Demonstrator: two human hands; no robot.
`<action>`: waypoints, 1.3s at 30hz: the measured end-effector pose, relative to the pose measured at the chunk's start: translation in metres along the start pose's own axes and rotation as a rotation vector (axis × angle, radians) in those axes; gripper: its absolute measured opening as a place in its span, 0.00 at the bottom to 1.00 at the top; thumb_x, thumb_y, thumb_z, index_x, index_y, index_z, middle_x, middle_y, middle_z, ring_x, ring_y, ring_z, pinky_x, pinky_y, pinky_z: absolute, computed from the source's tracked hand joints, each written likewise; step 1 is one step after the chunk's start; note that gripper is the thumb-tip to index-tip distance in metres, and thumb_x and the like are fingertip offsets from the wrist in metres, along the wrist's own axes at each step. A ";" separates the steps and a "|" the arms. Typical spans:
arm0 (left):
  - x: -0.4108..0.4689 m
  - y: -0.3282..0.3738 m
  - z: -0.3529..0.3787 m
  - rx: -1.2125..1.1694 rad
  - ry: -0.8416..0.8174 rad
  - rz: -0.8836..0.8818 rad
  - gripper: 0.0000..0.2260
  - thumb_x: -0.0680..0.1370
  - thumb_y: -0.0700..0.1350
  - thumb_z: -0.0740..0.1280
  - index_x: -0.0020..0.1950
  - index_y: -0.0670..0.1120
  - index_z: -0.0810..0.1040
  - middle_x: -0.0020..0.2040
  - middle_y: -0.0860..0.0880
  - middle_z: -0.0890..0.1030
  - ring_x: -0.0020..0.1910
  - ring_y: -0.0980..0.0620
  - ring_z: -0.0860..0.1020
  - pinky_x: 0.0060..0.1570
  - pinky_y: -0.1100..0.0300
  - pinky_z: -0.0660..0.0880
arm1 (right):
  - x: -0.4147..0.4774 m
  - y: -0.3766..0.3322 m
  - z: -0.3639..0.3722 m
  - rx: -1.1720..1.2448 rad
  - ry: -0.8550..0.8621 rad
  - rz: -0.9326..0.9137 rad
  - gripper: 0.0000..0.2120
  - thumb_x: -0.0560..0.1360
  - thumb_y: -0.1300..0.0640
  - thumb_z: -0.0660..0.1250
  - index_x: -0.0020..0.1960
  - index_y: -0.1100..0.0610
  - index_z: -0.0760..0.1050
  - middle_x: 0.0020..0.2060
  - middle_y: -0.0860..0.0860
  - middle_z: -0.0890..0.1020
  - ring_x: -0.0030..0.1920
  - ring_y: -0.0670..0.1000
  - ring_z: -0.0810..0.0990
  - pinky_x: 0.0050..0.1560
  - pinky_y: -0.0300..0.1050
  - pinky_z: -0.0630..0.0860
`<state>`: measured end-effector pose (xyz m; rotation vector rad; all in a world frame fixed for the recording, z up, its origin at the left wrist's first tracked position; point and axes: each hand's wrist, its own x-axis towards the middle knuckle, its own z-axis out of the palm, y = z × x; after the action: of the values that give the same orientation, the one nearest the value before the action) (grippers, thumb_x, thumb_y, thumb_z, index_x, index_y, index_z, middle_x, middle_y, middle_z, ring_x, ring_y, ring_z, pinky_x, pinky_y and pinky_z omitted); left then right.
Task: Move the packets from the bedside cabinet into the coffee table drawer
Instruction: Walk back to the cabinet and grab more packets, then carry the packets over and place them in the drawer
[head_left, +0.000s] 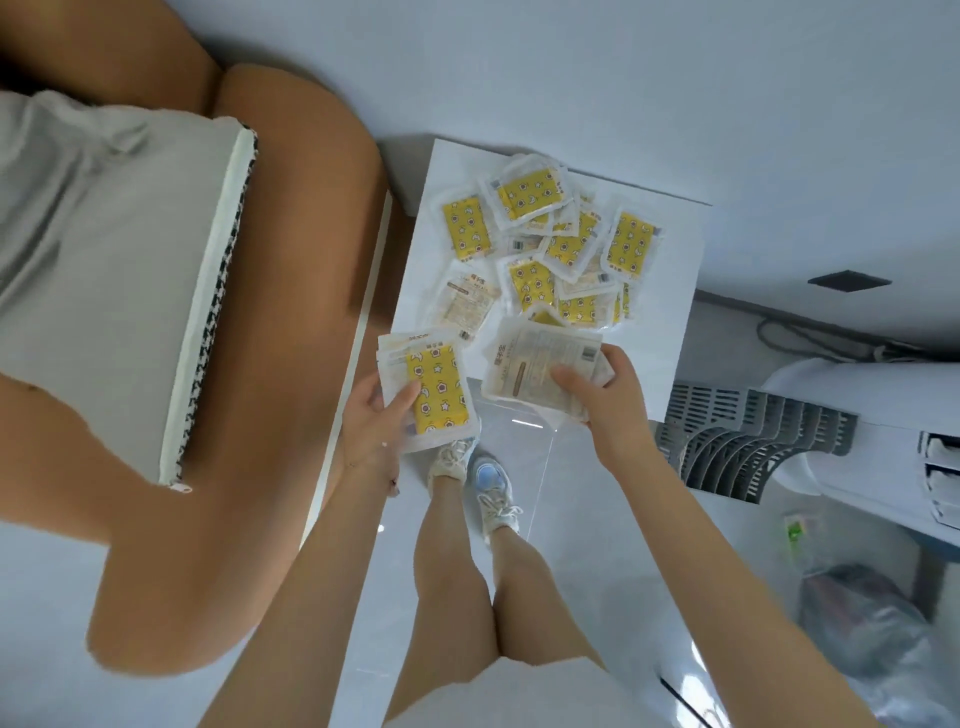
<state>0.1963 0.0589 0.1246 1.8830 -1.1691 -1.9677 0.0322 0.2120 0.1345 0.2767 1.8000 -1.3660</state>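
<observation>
Cabinet top bears packets beyond left grip and right grip, each clutching more.

Yellow star-and-moon patterned packets on the white cabinet top, beside a black-and-white houndstooth cushion edge

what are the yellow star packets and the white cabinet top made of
The yellow star-print packets look like clear glossy plastic film, judging by shiny sealed edges. The white bedside cabinet top seems smooth matte laminate or painted board; unclear.
</observation>
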 end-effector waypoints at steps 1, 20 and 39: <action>-0.012 -0.004 -0.007 -0.036 0.045 -0.002 0.10 0.74 0.37 0.70 0.53 0.46 0.76 0.49 0.50 0.82 0.42 0.57 0.83 0.34 0.64 0.79 | -0.009 -0.004 0.003 -0.032 -0.021 -0.025 0.14 0.72 0.63 0.73 0.52 0.51 0.73 0.52 0.54 0.82 0.52 0.56 0.82 0.51 0.53 0.80; -0.103 -0.023 -0.177 -0.447 0.358 0.169 0.13 0.75 0.37 0.69 0.57 0.46 0.71 0.52 0.49 0.81 0.50 0.51 0.82 0.43 0.60 0.80 | -0.167 -0.008 0.130 -0.280 -0.456 -0.027 0.15 0.73 0.65 0.71 0.58 0.57 0.76 0.52 0.53 0.84 0.54 0.56 0.83 0.52 0.54 0.80; -0.204 -0.172 -0.528 -0.615 0.656 0.067 0.15 0.74 0.42 0.71 0.56 0.51 0.71 0.46 0.50 0.83 0.42 0.52 0.83 0.36 0.61 0.80 | -0.378 0.188 0.373 -0.538 -0.768 -0.011 0.22 0.71 0.62 0.73 0.63 0.64 0.72 0.57 0.61 0.81 0.56 0.62 0.81 0.48 0.58 0.81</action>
<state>0.7777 0.0859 0.2305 1.8608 -0.3756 -1.2783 0.5629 0.0704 0.2573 -0.4873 1.4157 -0.7745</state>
